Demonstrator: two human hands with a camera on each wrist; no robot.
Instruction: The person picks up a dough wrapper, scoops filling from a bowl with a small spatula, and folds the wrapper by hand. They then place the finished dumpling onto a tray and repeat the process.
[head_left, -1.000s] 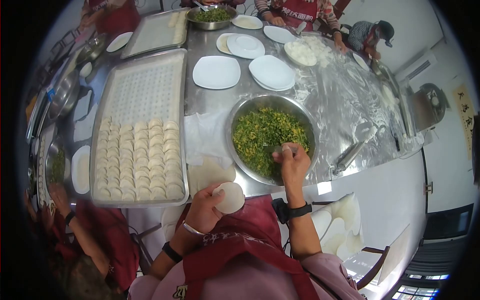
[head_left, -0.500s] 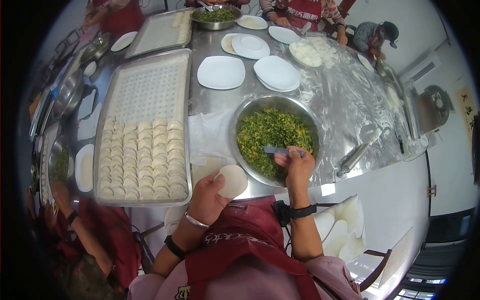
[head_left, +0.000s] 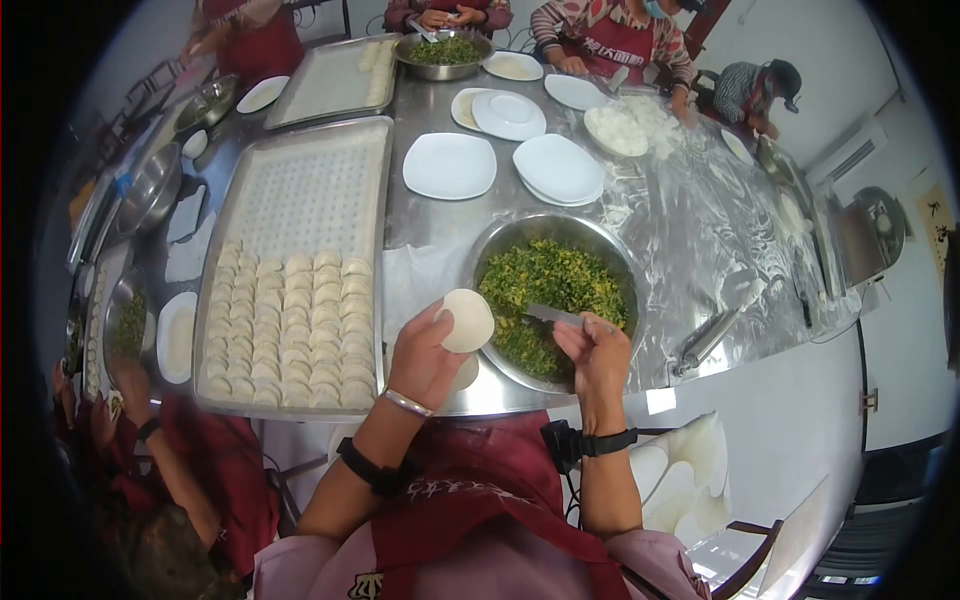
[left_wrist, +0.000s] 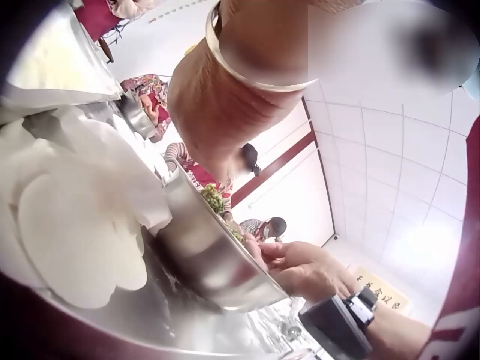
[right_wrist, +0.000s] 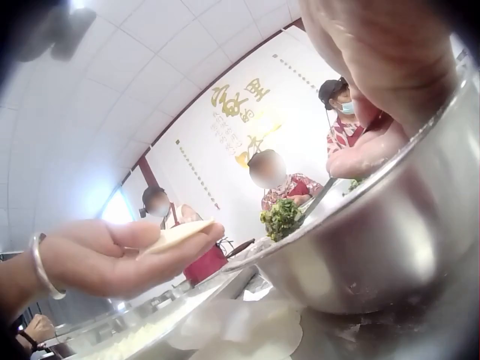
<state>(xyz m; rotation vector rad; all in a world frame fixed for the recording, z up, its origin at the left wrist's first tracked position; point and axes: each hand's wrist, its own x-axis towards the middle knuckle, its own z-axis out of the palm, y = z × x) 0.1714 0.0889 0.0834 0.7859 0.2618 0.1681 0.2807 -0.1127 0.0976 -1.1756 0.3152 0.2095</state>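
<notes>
My left hand (head_left: pixel 425 355) holds a round white dumpling wrapper (head_left: pixel 468 320) at the left rim of a steel bowl. In the right wrist view the wrapper (right_wrist: pixel 180 234) lies across the fingers with the thumb on it. My right hand (head_left: pixel 600 355) grips a flat metal filling spatula (head_left: pixel 553 315) over the bowl (head_left: pixel 628 285), its blade pointing left. Chopped green and yellow filling (head_left: pixel 545 275) fills much of the bowl. In the right wrist view a clump of filling (right_wrist: pixel 283 219) sits at the blade's tip, by the rim.
A tray (head_left: pixel 385 200) with rows of folded dumplings stands on the left. More wrappers (left_wrist: pixel 79 232) lie beside the bowl. White plates (head_left: pixel 450 167) stand behind it. A rolling pin (head_left: pixel 708 342) lies on the floured steel table at right. Other people work around the table.
My left hand has moved up with the wrapper, from the table's front edge to the bowl's left rim. The spatula now shows more of its blade and slants down to the right.
</notes>
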